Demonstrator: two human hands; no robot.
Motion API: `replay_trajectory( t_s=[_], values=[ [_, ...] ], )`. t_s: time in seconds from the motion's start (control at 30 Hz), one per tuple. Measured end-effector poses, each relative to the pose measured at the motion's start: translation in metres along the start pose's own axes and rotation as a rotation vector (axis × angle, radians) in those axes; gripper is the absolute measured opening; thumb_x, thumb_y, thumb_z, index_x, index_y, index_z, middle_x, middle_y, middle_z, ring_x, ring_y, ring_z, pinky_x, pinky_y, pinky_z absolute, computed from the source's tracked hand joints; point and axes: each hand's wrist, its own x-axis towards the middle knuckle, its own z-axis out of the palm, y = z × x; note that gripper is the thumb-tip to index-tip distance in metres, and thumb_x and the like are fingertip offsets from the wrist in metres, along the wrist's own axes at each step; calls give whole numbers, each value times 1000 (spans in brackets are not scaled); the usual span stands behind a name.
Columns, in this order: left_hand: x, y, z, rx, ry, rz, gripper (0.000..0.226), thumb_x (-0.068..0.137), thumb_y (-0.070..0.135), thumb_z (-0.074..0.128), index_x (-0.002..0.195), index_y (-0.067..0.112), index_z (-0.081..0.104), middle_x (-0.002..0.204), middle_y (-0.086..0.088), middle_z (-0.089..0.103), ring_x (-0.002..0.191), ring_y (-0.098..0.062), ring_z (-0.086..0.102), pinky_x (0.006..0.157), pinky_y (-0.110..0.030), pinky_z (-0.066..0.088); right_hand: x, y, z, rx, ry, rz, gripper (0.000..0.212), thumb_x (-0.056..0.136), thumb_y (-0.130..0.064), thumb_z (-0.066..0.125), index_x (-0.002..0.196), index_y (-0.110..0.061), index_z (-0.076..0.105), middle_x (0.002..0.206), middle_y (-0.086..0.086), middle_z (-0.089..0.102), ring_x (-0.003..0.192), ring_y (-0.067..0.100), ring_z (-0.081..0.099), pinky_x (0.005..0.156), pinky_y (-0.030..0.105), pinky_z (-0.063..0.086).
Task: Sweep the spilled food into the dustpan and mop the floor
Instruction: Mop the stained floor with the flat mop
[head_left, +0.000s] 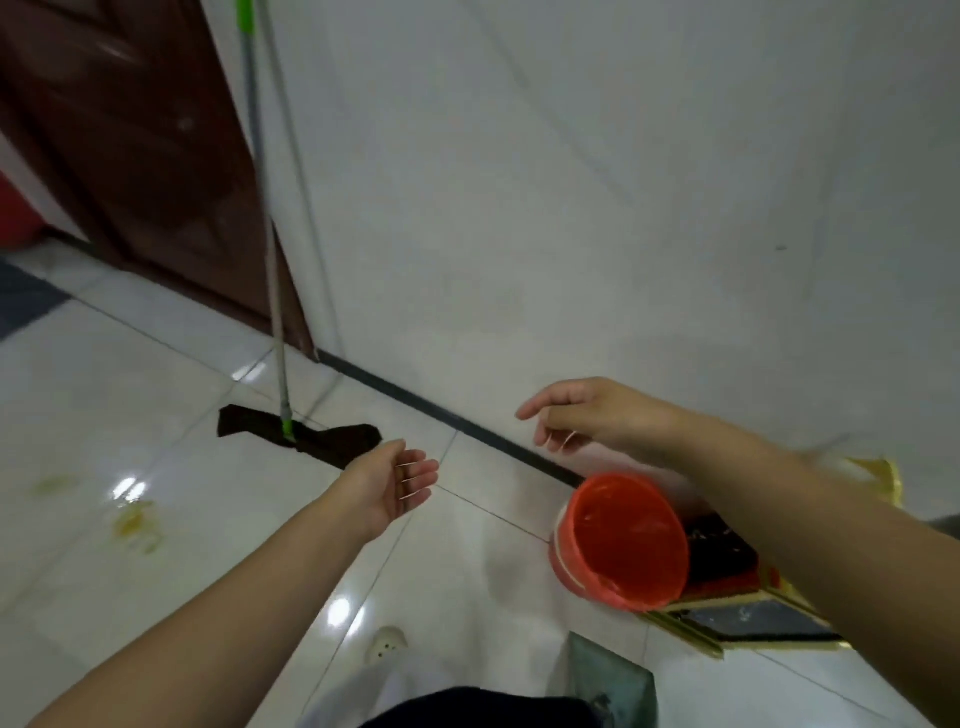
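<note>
A flat mop (306, 439) with a dark head rests on the white tiled floor, its grey and green handle (265, 218) leaning against the white wall. Yellowish spilled food (136, 525) smears the tiles at the left. My left hand (395, 480) is stretched forward, palm up and fingers apart, just in front of the mop head and holding nothing. My right hand (582, 415) reaches out higher, to the right of the mop, fingers loosely apart and empty. No dustpan is in view.
A red bin (623, 540) with a red liner stands near the wall at the right, beside a gold-framed object (737, 623). A dark wooden door (140, 156) is at the upper left. A white power strip (385, 644) lies on the floor near my feet.
</note>
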Motion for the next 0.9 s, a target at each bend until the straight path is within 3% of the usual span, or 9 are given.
replay_trajectory(
  t_s=[0.33,0.6,0.9],
  values=[
    [21,81,-139,-352,323,90,32,100,23,36,81,7,56,82,-9,64,70,-16,60,62,-27,47,155,-94,66,28,-99,-33,22,93,-9,49,97,-19,68,74,-1,70,61,7,62,62,20,52],
    [38,129,-166,-527,454,130,30,100,19,35,80,6,54,77,-9,61,67,-17,57,60,-27,46,267,-157,74,77,-121,-26,26,93,-6,45,94,-16,69,73,0,70,58,6,62,56,18,53],
    [93,249,-157,-679,531,247,27,99,19,36,86,5,56,81,-9,64,71,-17,60,60,-29,48,418,-262,33,241,-145,-75,16,93,-2,51,103,-10,60,82,7,62,69,14,59,62,23,52]
  ],
)
